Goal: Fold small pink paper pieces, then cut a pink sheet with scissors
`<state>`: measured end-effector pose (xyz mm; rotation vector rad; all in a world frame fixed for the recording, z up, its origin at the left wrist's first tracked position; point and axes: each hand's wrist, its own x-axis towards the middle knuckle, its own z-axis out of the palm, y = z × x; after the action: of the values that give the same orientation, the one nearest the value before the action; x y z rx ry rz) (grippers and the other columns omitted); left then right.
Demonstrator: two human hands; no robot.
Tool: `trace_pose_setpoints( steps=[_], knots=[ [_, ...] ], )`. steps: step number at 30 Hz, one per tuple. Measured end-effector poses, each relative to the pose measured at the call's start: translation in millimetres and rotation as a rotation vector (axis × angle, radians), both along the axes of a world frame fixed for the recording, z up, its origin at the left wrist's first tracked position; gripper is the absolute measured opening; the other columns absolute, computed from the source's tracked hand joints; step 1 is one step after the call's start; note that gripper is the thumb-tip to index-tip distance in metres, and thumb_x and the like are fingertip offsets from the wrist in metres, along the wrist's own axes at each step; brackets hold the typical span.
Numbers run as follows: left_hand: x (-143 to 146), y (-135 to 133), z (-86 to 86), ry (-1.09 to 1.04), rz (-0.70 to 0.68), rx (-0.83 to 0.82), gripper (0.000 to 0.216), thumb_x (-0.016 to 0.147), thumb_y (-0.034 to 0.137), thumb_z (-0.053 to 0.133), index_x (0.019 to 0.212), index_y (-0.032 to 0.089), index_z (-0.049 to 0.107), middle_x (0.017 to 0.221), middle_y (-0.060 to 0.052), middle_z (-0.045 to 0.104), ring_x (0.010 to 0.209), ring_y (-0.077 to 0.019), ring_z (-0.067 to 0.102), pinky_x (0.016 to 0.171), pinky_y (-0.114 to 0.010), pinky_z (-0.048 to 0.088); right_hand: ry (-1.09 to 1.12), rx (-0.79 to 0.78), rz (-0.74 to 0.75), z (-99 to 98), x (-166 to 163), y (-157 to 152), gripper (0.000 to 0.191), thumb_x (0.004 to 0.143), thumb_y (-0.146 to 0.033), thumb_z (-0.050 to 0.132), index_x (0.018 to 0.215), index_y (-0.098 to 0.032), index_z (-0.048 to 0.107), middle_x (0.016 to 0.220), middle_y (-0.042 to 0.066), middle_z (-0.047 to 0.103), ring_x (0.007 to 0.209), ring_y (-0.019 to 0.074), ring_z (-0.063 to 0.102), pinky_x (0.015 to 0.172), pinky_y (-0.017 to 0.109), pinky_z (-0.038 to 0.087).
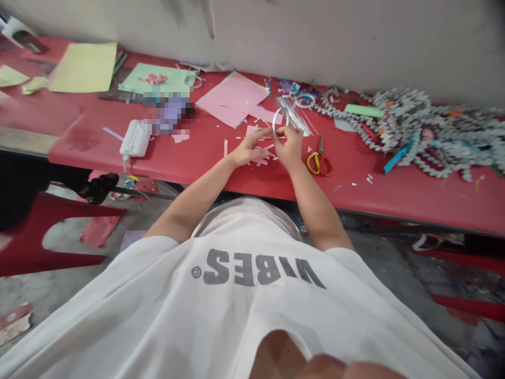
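In my right hand (289,147) a thin white ring, like a narrow roll of tape (281,120), is pinched upright between the fingers. My left hand (251,147) is just beside it with fingers stretched and apart; its index fingertip comes close to the ring, and contact is not clear. Beneath both hands lie small pink paper scraps (261,157) on the red tabletop (213,176). To the right of my right hand rest scissors (319,162) with one yellow and one red handle loop.
Pink sheets (232,100) and clear plastic strips (294,117) lie beyond my hands. Grey garland strands (410,123) are heaped on the right. A white power bank (136,138) with a cable, green paper (134,79) and yellow paper (84,67) are leftward. A wall backs the table.
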<state>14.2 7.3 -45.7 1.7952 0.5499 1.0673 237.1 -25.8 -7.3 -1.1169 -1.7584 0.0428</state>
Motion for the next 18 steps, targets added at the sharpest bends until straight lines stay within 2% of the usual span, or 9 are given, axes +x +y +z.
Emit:
trace_pose_setpoints(
  steps=[6, 10, 12, 15, 18],
  knots=[
    [7, 4, -9.3, -0.086, -0.076, -0.031, 0.102, 0.083, 0.063, 0.098, 0.174, 0.033, 0.064, 0.188, -0.014, 0.05, 0.174, -0.0515, 0.047, 0.119, -0.055, 0.067, -0.105, 0.0, -0.093, -1.1, -1, 0, 0.042, 0.121, -0.056, 0.054, 0.1, -0.026, 0.076, 0.095, 0.006, 0.085, 0.093, 0.0295, 0.081, 0.108, 0.055, 0.048],
    [4, 3, -7.2, -0.091, -0.048, -0.025, 0.088, 0.084, 0.056, 0.098, 0.165, 0.031, 0.073, 0.184, -0.015, 0.056, 0.171, -0.0491, 0.053, 0.119, -0.054, 0.067, -0.161, -0.041, -0.116, -2.7, -1, 0, 0.031, 0.119, -0.044, 0.058, 0.105, -0.026, 0.08, 0.096, 0.006, 0.087, 0.094, 0.0305, 0.082, 0.108, 0.054, 0.047],
    [5, 0, -4.4, -0.087, -0.014, -0.019, 0.081, 0.083, 0.05, 0.096, 0.159, 0.029, 0.077, 0.178, -0.017, 0.062, 0.166, -0.0462, 0.06, 0.114, -0.051, 0.068, -0.176, -0.067, -0.126, -3.4, -1, 1, 0.028, 0.117, -0.041, 0.06, 0.105, -0.025, 0.08, 0.094, 0.006, 0.087, 0.091, 0.0304, 0.081, 0.108, 0.054, 0.046],
    [9, -9, 4.7, -0.041, 0.126, 0.024, 0.064, 0.085, 0.034, 0.088, 0.148, 0.023, 0.081, 0.159, -0.018, 0.076, 0.146, -0.0371, 0.075, 0.099, -0.041, 0.068, -0.188, -0.082, -0.113, -3.9, -3, 0, 0.027, 0.116, -0.041, 0.062, 0.105, -0.025, 0.08, 0.093, 0.006, 0.088, 0.088, 0.0297, 0.081, 0.108, 0.054, 0.045],
    [12, -18, 17.5, -0.001, 0.383, 0.07, 0.025, 0.089, 0.02, 0.081, 0.114, 0.019, 0.084, 0.125, -0.013, 0.086, 0.114, -0.0251, 0.083, 0.094, -0.035, 0.064, -0.229, -0.095, -0.052, -3.0, -5, -2, 0.03, 0.116, -0.045, 0.062, 0.102, -0.024, 0.079, 0.094, 0.006, 0.088, 0.087, 0.0286, 0.08, 0.109, 0.054, 0.044]
  ],
)
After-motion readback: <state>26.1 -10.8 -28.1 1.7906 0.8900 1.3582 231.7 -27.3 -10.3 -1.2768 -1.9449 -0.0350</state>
